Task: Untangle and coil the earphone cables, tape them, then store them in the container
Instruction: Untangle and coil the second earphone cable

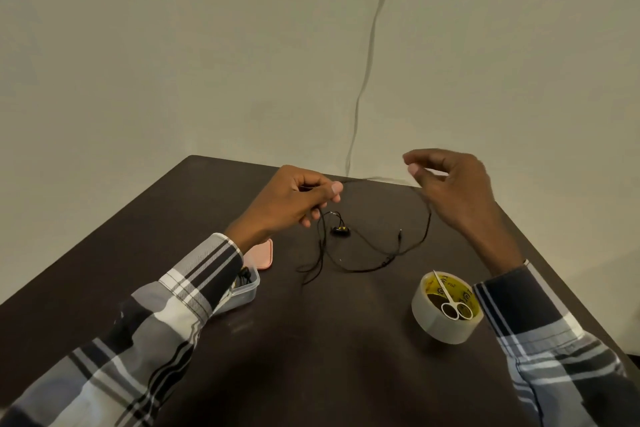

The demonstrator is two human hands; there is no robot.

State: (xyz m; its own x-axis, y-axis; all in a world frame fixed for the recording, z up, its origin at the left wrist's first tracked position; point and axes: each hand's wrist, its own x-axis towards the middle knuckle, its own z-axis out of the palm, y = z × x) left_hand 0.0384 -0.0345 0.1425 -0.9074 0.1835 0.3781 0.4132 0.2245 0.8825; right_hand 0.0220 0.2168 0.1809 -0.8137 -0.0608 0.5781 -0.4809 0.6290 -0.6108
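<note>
A thin black earphone cable (367,246) lies in loose loops on the dark table (311,340), its earbuds (340,229) near the middle. My left hand (294,201) pinches one part of the cable between thumb and fingers. From there the cable arcs across to my right hand (457,191), which is raised with curled fingers; the cable passes under its palm side. A clear plastic container (247,288) stands by my left sleeve with black cable inside. Its pink lid (261,255) lies just behind it. A roll of clear tape (445,308) stands at the right.
Small white-handled scissors (452,302) rest across the top of the tape roll. A pale cord (367,55) hangs down the wall behind the table. The table's right edge runs close past my right sleeve.
</note>
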